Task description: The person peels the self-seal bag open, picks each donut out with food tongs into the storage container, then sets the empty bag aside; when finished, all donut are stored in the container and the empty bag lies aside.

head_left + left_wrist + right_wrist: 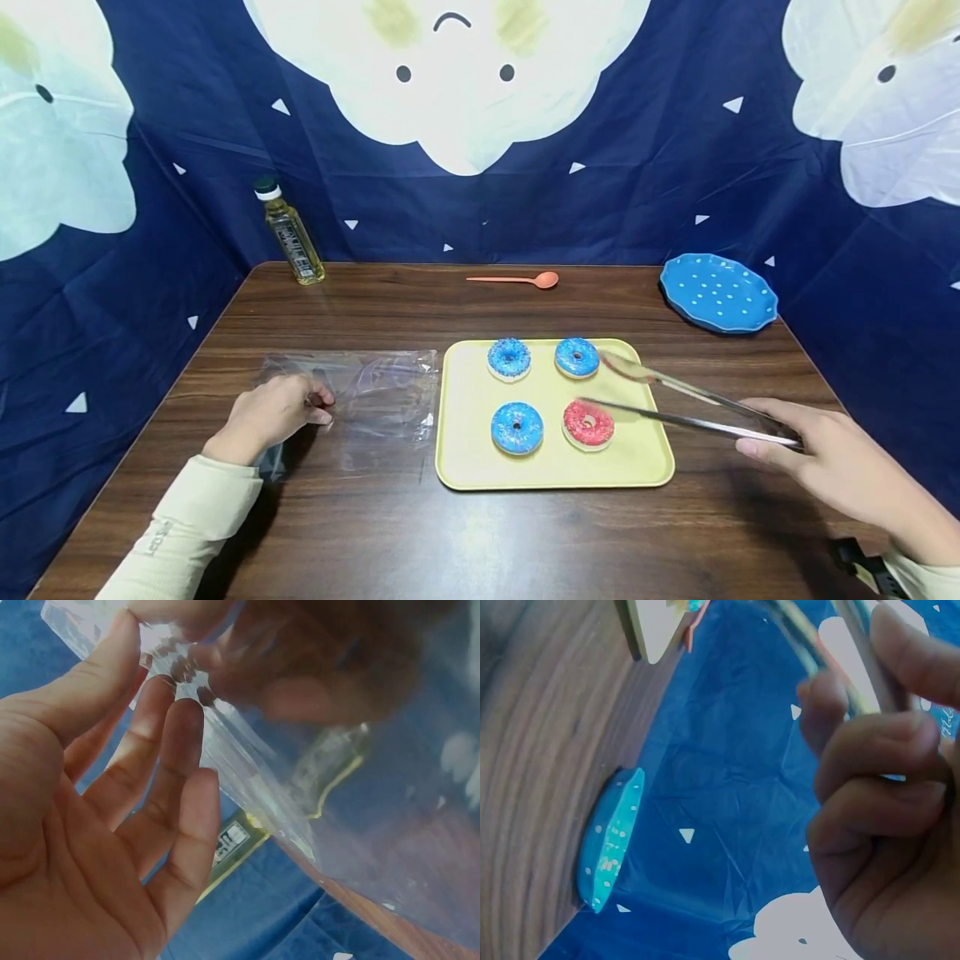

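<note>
My left hand [273,417] pinches the edge of a clear plastic bag [382,392] lying on the table, left of the tray. In the left wrist view, the thumb and fingertips meet at the crinkled bag [247,765]. My right hand [840,458] holds metal tongs [697,423] by their joined end, with curled fingers in the right wrist view. The tongs' arms are spread over the yellow tray [465,471]. One tip lies by the upper right blue doughnut [577,358], the other at the pink doughnut [588,425]. Two more blue doughnuts [517,428] sit on the tray's left half.
A bottle of yellow liquid [295,237] stands at the table's back left. An orange spoon [517,280] lies along the back edge. At the back right is a blue polka-dot plate [720,293]. Dark blue cloth with white clouds surrounds the wooden table [360,533].
</note>
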Action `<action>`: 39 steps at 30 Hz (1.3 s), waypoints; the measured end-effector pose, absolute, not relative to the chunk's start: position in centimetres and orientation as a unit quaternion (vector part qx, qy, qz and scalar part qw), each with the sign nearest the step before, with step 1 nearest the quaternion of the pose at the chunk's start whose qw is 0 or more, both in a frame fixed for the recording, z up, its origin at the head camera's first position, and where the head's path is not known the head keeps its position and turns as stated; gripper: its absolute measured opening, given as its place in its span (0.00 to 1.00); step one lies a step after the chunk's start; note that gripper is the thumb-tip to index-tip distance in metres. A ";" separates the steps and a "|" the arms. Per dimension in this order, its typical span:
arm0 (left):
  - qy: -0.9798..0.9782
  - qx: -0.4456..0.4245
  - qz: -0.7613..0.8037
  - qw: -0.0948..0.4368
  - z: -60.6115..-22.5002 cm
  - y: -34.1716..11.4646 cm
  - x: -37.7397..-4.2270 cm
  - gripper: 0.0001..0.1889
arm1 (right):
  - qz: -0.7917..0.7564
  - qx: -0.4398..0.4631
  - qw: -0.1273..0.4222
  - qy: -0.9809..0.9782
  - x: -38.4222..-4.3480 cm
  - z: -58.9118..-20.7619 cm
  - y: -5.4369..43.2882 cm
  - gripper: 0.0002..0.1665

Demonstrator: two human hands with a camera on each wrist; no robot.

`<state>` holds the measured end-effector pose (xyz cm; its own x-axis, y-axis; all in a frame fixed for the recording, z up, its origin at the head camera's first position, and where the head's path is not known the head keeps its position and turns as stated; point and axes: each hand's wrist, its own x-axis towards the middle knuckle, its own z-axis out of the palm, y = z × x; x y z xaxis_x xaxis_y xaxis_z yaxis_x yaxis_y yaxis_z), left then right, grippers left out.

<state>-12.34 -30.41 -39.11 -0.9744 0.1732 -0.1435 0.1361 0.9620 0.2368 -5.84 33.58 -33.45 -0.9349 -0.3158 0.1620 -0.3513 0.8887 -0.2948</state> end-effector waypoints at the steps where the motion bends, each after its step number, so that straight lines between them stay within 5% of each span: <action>1: 0.987 0.078 0.112 0.082 -39.1 -30.4 -12.3 0.10 | 0.167 0.161 0.059 -0.971 -5.8 -33.5 33.5 0.24; 11: 0.988 0.085 0.101 0.080 -39.0 -30.1 -12.4 0.09 | 0.173 0.066 0.056 -0.981 -6.4 -34.5 33.2 0.29; 20: 0.988 0.095 0.098 0.068 -39.0 -30.0 -12.7 0.12 | 0.167 -0.002 -0.027 -0.986 -6.9 -34.9 33.5 0.26; 26: 0.987 0.100 0.102 0.069 -39.0 -29.8 -12.8 0.14 | 0.171 -0.040 -0.093 -0.980 -7.0 -35.2 33.3 0.36; 39: 0.981 0.124 0.136 0.056 -39.1 -30.0 -12.4 0.13 | 0.114 -0.026 -0.195 -0.974 -7.8 -36.0 31.8 0.28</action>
